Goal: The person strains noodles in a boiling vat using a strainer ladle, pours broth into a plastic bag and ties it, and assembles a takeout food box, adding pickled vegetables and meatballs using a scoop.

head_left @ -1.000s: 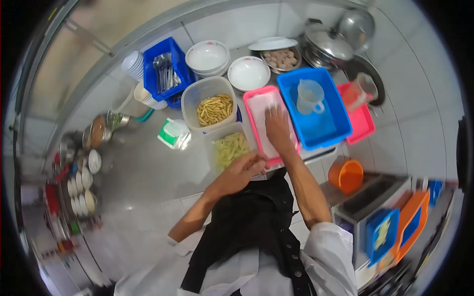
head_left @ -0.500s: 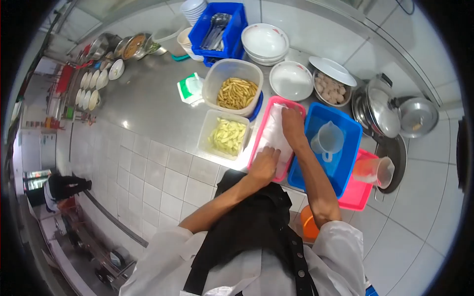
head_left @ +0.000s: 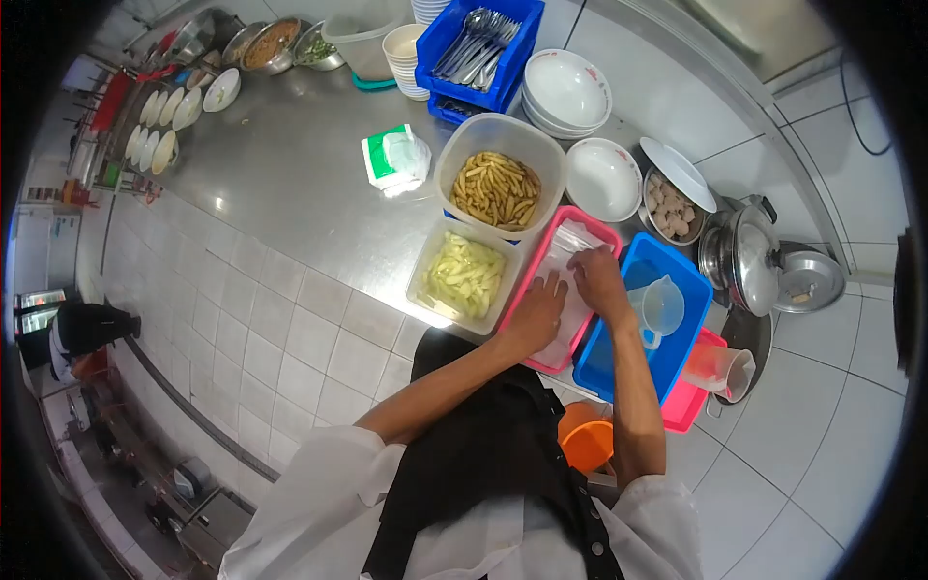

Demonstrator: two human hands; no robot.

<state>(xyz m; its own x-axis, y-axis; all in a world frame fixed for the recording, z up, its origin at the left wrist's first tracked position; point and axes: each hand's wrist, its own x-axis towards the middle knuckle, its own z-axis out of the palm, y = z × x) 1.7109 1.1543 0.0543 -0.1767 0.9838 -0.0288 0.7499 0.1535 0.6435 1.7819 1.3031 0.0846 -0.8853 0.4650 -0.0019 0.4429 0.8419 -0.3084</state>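
Both hands are over a pink tray [head_left: 604, 228] that holds white sheets, perhaps plastic bags [head_left: 578, 238]. My left hand [head_left: 537, 314] lies on the near part of the sheets with its fingers spread. My right hand [head_left: 599, 278] is further up the tray, its fingers bent down and together on the sheets; what they pinch, if anything, is too small to tell. Left of the tray stand a tub of pale green cut pieces [head_left: 464, 275] and a tub of browned, finger-shaped pieces [head_left: 497, 190]. A blue tray [head_left: 619, 362] with a clear jug [head_left: 661, 306] touches the right side.
White bowls [head_left: 568, 89], a blue cutlery bin [head_left: 530, 39] and a green-white packet [head_left: 394, 157] stand behind and left. A lidded pot [head_left: 755, 261], a bowl of meatballs [head_left: 671, 208] and a pink tray [head_left: 684, 404] are right. Another person [head_left: 82, 333] is far left.
The view has swung rightward. My left hand has come from the tray's near edge onto the sheets, its fingers now spread. My right hand, flat at first, now has bent fingers.
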